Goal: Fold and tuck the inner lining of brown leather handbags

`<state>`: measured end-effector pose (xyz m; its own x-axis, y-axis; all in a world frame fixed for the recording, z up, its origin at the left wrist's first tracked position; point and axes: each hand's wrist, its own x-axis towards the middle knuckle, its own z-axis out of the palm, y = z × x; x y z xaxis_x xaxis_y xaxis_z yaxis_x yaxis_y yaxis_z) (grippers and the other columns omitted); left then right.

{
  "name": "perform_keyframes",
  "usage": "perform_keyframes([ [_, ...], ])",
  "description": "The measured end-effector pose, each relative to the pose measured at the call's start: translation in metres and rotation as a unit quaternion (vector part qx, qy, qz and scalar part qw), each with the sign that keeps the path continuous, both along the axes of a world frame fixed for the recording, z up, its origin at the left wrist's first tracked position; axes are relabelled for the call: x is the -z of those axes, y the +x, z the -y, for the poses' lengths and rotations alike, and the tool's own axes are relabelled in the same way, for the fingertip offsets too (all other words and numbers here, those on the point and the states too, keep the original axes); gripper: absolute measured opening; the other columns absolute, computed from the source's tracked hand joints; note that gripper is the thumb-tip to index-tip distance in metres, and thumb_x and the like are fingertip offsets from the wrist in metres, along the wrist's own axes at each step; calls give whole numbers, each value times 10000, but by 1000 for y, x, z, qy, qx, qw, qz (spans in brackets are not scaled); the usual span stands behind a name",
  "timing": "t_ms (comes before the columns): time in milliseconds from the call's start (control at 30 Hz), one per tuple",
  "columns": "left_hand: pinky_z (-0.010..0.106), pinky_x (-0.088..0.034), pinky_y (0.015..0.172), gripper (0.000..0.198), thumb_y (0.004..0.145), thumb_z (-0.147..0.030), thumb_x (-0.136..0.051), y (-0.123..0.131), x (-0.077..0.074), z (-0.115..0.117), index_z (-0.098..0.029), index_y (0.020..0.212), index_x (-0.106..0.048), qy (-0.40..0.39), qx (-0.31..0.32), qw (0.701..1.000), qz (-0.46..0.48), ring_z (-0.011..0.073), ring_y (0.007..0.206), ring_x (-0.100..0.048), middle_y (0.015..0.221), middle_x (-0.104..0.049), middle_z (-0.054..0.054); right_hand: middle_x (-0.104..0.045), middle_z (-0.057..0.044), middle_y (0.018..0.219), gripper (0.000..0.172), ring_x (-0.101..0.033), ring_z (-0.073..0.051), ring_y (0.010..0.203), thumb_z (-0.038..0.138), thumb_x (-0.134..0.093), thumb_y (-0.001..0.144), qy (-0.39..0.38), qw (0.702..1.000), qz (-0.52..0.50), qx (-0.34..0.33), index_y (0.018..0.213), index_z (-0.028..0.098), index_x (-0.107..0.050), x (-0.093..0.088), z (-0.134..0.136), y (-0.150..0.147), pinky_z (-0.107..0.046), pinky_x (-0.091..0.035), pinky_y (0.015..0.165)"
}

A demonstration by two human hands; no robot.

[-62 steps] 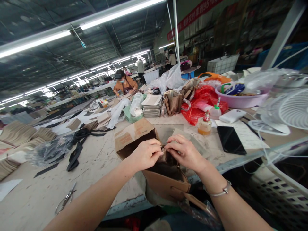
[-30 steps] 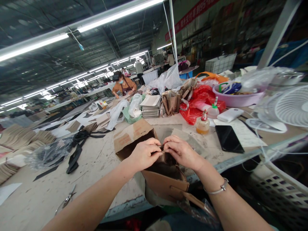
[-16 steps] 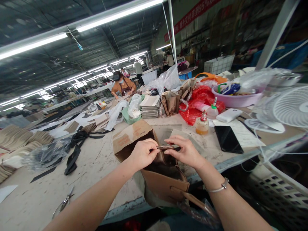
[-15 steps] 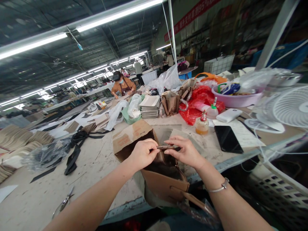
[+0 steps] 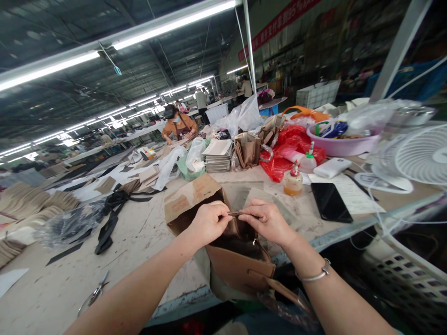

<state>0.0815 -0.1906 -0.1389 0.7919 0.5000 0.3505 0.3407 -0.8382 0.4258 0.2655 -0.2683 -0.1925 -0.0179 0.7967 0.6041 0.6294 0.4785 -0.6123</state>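
A brown handbag [image 5: 240,270] lies open at the table's front edge, its handle hanging toward me. Over its opening, my left hand [image 5: 211,223] pinches one end of a thin brown strip [image 5: 234,214]. The other end is pinched by my right hand [image 5: 267,221], thumb and fingers together. The strip looks like part of the bag's upper edge or lining, but where it joins is hidden. Behind my left hand stands an open cardboard box [image 5: 192,195], touching the bag.
Scissors [image 5: 93,294] lie at the left front, black straps [image 5: 106,230] beyond them. To the right are a glue bottle [image 5: 293,182], a phone [image 5: 331,201] and a white fan [image 5: 426,153]. A person [image 5: 179,125] works across the table.
My right hand's fingers have closed down on the strip, from a looser, more spread grip. The strip now shows edge-on. My left hand has stayed almost still.
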Motion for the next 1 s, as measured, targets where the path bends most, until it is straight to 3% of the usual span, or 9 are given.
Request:
perform_keyframes([
  [133, 242, -459, 630, 167, 750, -107, -581, -1, 1, -2, -159, 592, -571, 8, 2, 1000, 1, 124, 673, -576, 727, -624, 21, -606, -28, 723, 241, -570, -131, 685, 373, -540, 876, -11, 1000, 10, -5, 862, 215, -722, -1, 0, 5, -239, -449, 627],
  [267, 243, -463, 636, 160, 746, -104, -574, -3, 2, -2, -159, 597, -563, 12, -1, 1000, -5, 129, 683, -578, 733, -620, 24, -618, -49, 936, 344, -597, -150, 799, 440, -558, 850, -29, 999, 6, -23, 1111, 239, -656, -2, -1, 5, -256, -489, 685],
  [367, 239, -458, 630, 164, 742, -98, -567, -3, 1, -1, -160, 591, -549, 10, 0, 1000, -5, 128, 678, -573, 729, -607, 22, -593, -58, 983, 428, -586, -167, 853, 444, -583, 830, -34, 999, 11, -20, 1206, 241, -594, -3, -3, 0, -262, -501, 674],
  [500, 248, -457, 645, 157, 754, -101, -556, -4, 0, -2, -160, 608, -554, 14, -7, 1000, -10, 133, 693, -570, 737, -606, 26, -581, -51, 974, 453, -581, -159, 834, 426, -627, 802, -56, 998, -9, -36, 1208, 229, -592, -3, -4, 2, -263, -501, 684],
  [667, 247, -454, 636, 150, 748, -98, -570, -5, 1, -3, -160, 612, -551, 9, -4, 1000, -9, 129, 680, -567, 745, -606, 25, -603, -36, 884, 231, -586, -130, 779, 343, -539, 880, -76, 992, -34, -96, 974, 206, -699, -7, -2, 11, -245, -479, 689],
  [833, 244, -451, 633, 151, 744, -99, -575, -5, 1, -2, -158, 608, -547, 0, -4, 1000, -1, 128, 677, -564, 741, -605, 26, -628, -31, 799, 202, -584, -145, 775, 292, -529, 886, -50, 997, 14, -50, 854, 203, -708, -11, -1, 9, -259, -464, 706],
  [900, 244, -451, 635, 156, 745, -95, -567, -5, 1, -2, -156, 603, -544, -2, -7, 1000, 1, 128, 676, -563, 742, -606, 28, -638, -31, 812, 218, -592, -146, 780, 311, -519, 891, -52, 997, 24, -41, 856, 210, -710, -11, -1, 8, -264, -467, 718],
  [1000, 239, -448, 632, 162, 721, -66, -558, -6, 0, -1, -153, 586, -536, -4, -9, 1000, -1, 124, 670, -561, 735, -605, 25, -638, -51, 967, 287, -598, -170, 876, 414, -571, 847, -53, 998, 22, -30, 1033, 227, -686, -8, -2, 6, -278, -481, 751],
])
